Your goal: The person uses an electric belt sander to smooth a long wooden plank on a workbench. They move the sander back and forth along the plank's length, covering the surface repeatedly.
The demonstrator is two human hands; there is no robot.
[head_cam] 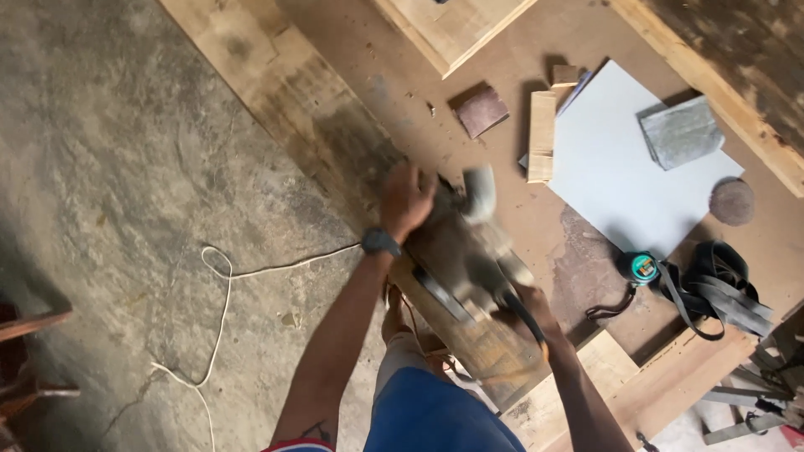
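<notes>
— What sits closest to the lens?

— The person's blue shorts (427,414) and both forearms, reaching down to a handheld electric planer (465,255). It rests on a long plank (335,134) that runs diagonally along the edge of a low brown bench (502,100).

— How are the hands placed?

— The left hand (406,201), with a dark watch (379,243) at the wrist, has its grip closed over the front knob. The right hand (536,305) is wrapped shut around the rear handle. One hand at each end likely keeps the tool flat and steered along the board. The tool is blurred, so finer detail is lost.

— And the cable?

— A white cord (219,310) trails across the concrete floor (109,167), off to the side of the plank.

— What else lies about?

— A white sheet (620,176) with a grey folded piece of sandpaper (680,132) on it, a small wood block (542,136), a brown sanding pad (481,110), a teal tape measure (641,268) and dark straps (720,293), all well apart from the tool.
</notes>
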